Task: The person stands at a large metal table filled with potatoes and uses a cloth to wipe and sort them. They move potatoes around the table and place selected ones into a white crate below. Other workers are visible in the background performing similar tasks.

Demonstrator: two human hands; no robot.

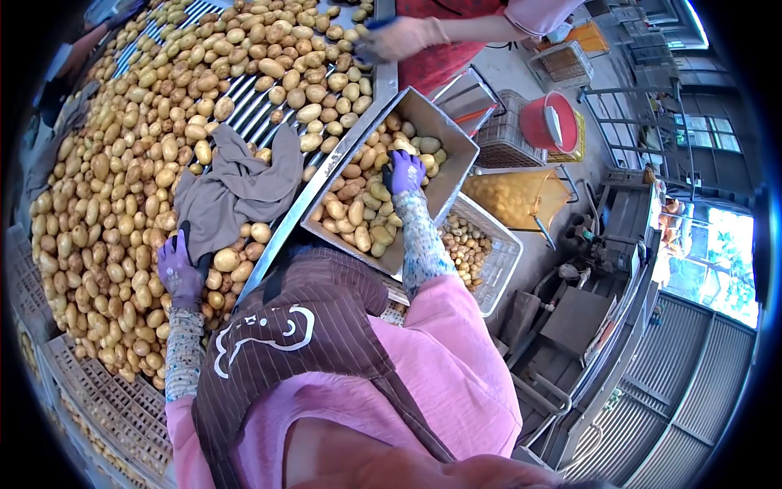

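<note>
Many potatoes (122,244) cover a roller sorting table (244,110) on the left side of the view. My left hand (181,272), in a purple and black glove, rests on them at the edge of a grey cloth (244,183); whether it grips the cloth or a potato is unclear. In a metal tray (452,134) at the table's edge lie more potatoes, some greenish. My right hand (404,172), gloved alike, reaches down onto these with fingers bent; its fingertips are partly hidden, and no held potato can be made out.
A white plastic crate (504,263) of small potatoes sits beside the tray. Beyond it are a yellow mesh bag (519,195) of potatoes on a frame, a red bucket (565,122) and machinery (568,318). A co-worker's gloved hand (391,41) is at the top; another person's arm (79,55) shows upper left.
</note>
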